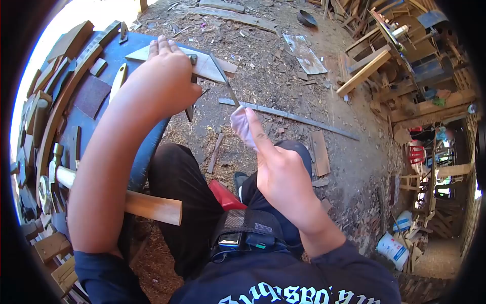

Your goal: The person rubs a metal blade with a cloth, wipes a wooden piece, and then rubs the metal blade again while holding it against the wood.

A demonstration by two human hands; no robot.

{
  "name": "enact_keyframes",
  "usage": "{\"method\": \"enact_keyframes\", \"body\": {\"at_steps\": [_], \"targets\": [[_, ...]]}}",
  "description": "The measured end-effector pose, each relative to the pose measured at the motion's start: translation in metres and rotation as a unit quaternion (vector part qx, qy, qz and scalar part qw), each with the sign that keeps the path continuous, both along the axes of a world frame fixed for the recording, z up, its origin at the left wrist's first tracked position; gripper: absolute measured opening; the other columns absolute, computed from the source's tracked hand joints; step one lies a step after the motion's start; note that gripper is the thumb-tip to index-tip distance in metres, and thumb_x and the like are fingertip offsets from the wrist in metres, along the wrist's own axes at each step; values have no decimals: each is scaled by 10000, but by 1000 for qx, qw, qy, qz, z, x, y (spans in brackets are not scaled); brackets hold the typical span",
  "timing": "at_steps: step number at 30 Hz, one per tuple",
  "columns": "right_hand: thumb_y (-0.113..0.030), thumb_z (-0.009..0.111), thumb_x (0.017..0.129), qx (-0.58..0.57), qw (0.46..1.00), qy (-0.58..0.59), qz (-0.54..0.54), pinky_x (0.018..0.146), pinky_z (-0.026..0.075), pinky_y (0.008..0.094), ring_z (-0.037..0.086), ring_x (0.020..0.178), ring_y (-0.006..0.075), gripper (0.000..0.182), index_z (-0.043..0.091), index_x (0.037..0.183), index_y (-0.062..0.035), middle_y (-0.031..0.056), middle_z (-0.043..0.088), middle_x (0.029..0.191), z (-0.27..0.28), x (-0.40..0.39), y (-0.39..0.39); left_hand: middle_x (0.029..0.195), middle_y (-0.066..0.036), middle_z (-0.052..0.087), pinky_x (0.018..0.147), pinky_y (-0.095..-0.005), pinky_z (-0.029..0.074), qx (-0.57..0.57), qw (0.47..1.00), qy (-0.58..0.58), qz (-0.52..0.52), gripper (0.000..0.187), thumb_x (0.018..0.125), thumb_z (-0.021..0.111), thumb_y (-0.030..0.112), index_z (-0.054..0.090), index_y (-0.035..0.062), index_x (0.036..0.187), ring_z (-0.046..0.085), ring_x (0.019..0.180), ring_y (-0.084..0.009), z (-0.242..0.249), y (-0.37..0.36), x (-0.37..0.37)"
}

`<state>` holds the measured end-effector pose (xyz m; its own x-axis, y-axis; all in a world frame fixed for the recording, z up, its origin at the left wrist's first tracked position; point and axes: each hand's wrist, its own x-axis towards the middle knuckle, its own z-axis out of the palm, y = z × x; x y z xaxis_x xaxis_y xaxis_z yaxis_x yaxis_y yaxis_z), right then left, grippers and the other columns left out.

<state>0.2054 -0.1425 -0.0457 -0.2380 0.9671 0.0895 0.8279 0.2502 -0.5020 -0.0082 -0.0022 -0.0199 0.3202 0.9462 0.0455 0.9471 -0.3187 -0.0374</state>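
Observation:
My left hand (171,73) lies over a pale wooden board (208,68) on the blue bench, its fingers stretched across the wood and its thumb apart. A dark metal piece (193,59) stands beside this hand, partly hidden by it. My right hand (278,167) is closed round the cloth-wrapped end (242,126) of a thin metal blade (226,81), index finger extended along the cloth. The blade slants up to the board's right part; whether it touches the wood is hard to tell.
The blue bench (147,161) holds a hammer (149,206), a brown abrasive sheet (92,95) and several wooden pieces. A long strip (298,116) lies on the littered ground beyond my knees. Wooden frames and a white bucket (392,249) stand at the right.

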Motion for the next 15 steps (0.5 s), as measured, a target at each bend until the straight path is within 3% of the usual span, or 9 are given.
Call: {"method": "enact_keyframes", "body": {"at_steps": [6,8,11,15], "targets": [[20,553,789,64,998,-16,-7,644,523,541,665,655,423,826,300,1560,-135,238,640,705,-6,-24,63,1476,-457,283,1222,-438,248,-41,999,-16,-8,810,824,625,256,332,-254,1381,245,1454,-510,15,-7,4],[25,545,793,84,996,17,2,638,527,538,656,638,424,811,315,1555,-130,227,639,695,-19,-18,55,1479,-457,278,1223,-434,244,-34,999,-12,-11,811,823,617,251,325,-254,1386,239,1455,-512,14,-7,2],[22,545,793,17,999,31,-2,630,527,535,652,634,430,798,330,1548,-124,228,639,686,-12,0,0,1470,-454,300,1234,-423,230,-38,999,29,0,809,815,615,240,326,-261,1381,249,1454,-505,14,-4,5],[38,540,789,54,998,24,-18,615,515,537,647,615,423,825,311,1562,-134,229,629,667,-15,-16,27,1481,-438,302,1235,-422,230,-46,999,12,10,813,814,625,237,324,-265,1378,241,1465,-487,16,-4,8]]}}
